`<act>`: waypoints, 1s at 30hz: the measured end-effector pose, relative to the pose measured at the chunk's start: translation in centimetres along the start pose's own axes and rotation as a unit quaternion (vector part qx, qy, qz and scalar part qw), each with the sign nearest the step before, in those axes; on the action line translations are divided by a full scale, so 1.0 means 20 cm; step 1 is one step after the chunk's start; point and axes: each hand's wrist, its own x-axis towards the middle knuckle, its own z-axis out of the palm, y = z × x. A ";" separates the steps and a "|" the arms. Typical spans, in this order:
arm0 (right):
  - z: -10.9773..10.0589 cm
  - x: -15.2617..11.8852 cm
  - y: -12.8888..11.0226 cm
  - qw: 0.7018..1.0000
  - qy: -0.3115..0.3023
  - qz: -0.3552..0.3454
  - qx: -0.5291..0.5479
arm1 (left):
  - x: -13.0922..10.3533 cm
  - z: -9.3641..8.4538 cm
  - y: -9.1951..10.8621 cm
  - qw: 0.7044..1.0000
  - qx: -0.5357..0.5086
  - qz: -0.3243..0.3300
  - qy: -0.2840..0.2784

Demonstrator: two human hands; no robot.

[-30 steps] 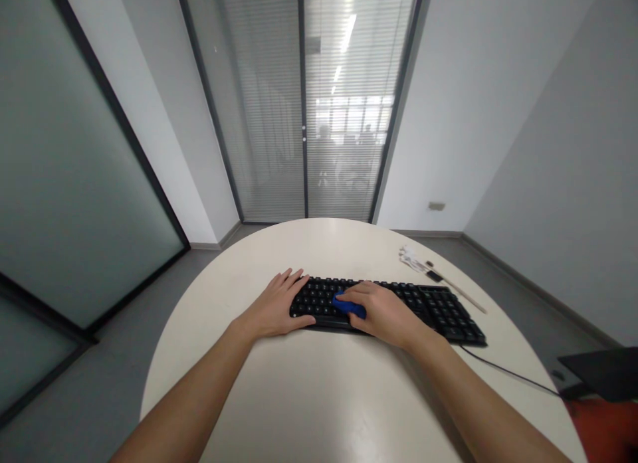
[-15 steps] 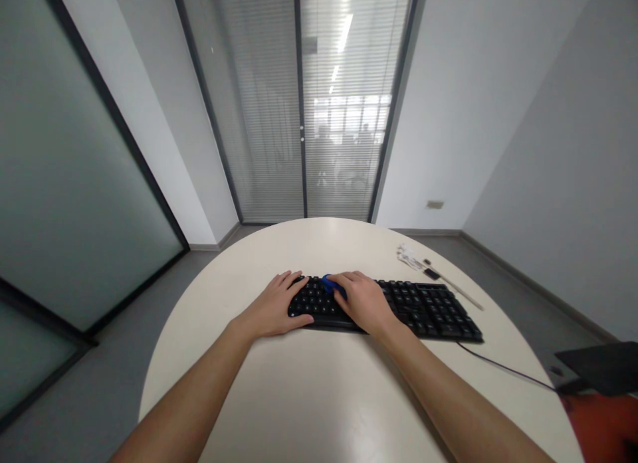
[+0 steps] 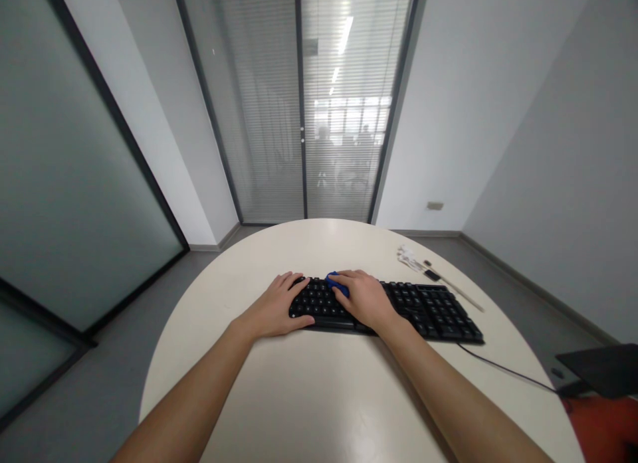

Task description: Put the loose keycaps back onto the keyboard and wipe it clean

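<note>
A black keyboard (image 3: 438, 310) lies across the middle of the round white table. My left hand (image 3: 275, 308) rests at its left end, thumb at the near edge and fingers at the far edge, spread apart. My right hand (image 3: 363, 297) is over the keys left of the keyboard's middle, its fingers closed on a blue cloth-like item (image 3: 337, 285) that touches the upper rows of keys. Part of the blue item is hidden under the fingers. A dark cable (image 3: 503, 367) runs from the keyboard to the right edge of the table.
Beyond the keyboard at the right lie a white tangled item (image 3: 409, 256), a small black piece (image 3: 432, 275) and a long thin stick (image 3: 461, 291). Past the table's right edge are a dark flat object (image 3: 601, 369) and something red (image 3: 605, 426).
My right hand has moved slightly to the right along the upper keys with the blue item. My left hand stays in place at the keyboard's left end.
</note>
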 end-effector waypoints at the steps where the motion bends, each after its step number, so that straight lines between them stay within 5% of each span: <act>1: 0.00 0.00 0.00 1.000 -0.004 -0.012 -0.003 | 0.00 0.00 0.00 1.000 0.002 0.000 0.000; 5: -0.01 0.00 -0.02 0.999 -0.017 -0.049 -0.001 | 0.00 -0.01 0.01 1.000 0.006 -0.001 -0.003; 13: 0.00 0.01 -0.06 0.998 -0.010 0.012 -0.055 | 0.01 -0.01 0.01 1.000 -0.003 -0.003 0.001; 22: -0.03 -0.01 -0.01 0.991 -0.038 -0.124 -0.023 | 0.00 0.00 0.00 1.000 0.008 -0.013 -0.005; 30: -0.05 -0.02 -0.02 0.983 -0.064 -0.172 -0.021 | 0.00 -0.01 0.00 1.000 0.016 -0.016 -0.013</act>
